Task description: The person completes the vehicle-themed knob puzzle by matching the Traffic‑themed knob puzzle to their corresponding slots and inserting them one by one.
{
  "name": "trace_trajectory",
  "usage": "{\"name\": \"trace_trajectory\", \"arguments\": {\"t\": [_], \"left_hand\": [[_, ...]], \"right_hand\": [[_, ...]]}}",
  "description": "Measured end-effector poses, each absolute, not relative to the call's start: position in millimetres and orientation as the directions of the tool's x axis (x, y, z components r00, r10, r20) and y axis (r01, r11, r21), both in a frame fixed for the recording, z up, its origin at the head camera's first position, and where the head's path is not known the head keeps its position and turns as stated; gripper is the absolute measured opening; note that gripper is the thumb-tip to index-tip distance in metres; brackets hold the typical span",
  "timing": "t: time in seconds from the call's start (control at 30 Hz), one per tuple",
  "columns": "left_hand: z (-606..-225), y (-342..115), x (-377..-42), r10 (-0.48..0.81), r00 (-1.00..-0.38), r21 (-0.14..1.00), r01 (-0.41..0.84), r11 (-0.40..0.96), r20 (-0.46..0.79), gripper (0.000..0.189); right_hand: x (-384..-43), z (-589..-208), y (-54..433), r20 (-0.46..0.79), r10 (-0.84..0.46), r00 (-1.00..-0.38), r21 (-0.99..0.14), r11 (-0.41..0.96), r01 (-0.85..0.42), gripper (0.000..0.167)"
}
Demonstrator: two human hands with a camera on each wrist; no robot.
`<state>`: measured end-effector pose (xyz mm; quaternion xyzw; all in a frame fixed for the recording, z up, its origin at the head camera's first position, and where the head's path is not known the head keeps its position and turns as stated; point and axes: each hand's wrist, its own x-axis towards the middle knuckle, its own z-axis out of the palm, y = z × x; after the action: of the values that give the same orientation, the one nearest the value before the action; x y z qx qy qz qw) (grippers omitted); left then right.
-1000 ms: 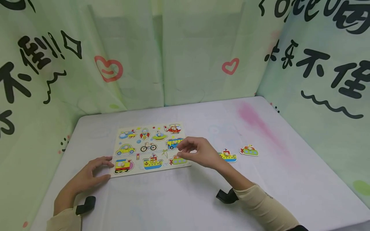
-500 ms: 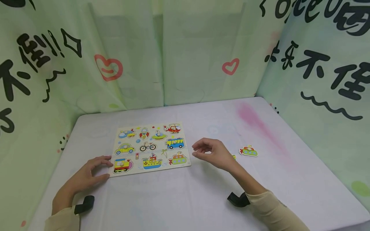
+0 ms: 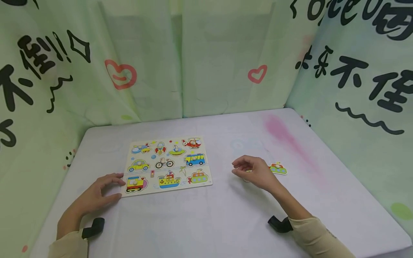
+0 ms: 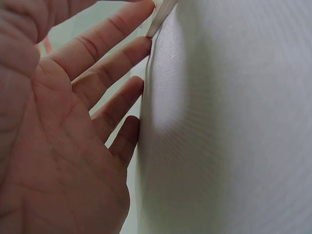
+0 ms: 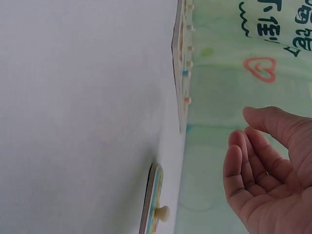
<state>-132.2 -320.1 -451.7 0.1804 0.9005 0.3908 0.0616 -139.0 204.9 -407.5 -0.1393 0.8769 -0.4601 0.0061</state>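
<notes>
A wooden puzzle board (image 3: 171, 170) with colourful vehicle pictures lies on the table. My left hand (image 3: 93, 196) is at its left edge, fingers extended; in the left wrist view the fingertips (image 4: 146, 44) touch the edge of the board. My right hand (image 3: 256, 173) hovers right of the board, fingers loosely bent and holding nothing. Below it a boat puzzle piece is mostly hidden in the head view; the right wrist view shows this piece (image 5: 152, 195) edge-on with its wooden knob (image 5: 162, 213). A green submarine puzzle piece (image 3: 279, 168) lies just beyond the right hand, partly covered.
The table (image 3: 180, 222) has a white cloth with a pink stain (image 3: 287, 136) at the right. Pale green printed curtains (image 3: 213, 89) stand behind and on both sides. Knobs (image 5: 187, 101) stick up from several pieces on the board.
My right hand has drawn back from the board's right side to above the boat piece, now covering most of it. My left hand stays at the board's left edge.
</notes>
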Motion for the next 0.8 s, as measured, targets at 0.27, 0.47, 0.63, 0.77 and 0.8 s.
{"name": "trace_trajectory", "arguments": {"t": [0.27,0.47,0.63,0.77,0.8], "left_hand": [[-453.1,-321.7,-132.8,0.373,-0.928,0.731,0.271,0.627,0.024,0.032],[-454.6,-322.4,-132.1,0.375,-0.926,0.726,0.282,0.628,0.036,0.032],[-454.0,-322.4,-132.0,0.377,-0.925,0.719,0.292,0.631,0.046,0.032],[-453.9,-322.6,-132.3,0.378,-0.925,0.725,0.288,0.625,0.041,0.032],[-454.1,-322.6,-132.5,0.379,-0.924,0.729,0.287,0.621,0.041,0.033]], "right_hand": [[-145.0,-404.7,224.7,0.109,-0.309,-0.945,-0.703,0.649,-0.293,0.020],[-150.5,-404.9,237.0,0.090,-0.356,-0.930,-0.632,0.701,-0.330,0.018],[-155.6,-410.4,244.7,0.080,-0.366,-0.927,-0.615,0.714,-0.334,0.019],[-158.6,-414.0,248.2,0.079,-0.361,-0.929,-0.604,0.724,-0.332,0.018],[-159.1,-414.5,248.8,0.076,-0.360,-0.930,-0.602,0.727,-0.330,0.018]]}}
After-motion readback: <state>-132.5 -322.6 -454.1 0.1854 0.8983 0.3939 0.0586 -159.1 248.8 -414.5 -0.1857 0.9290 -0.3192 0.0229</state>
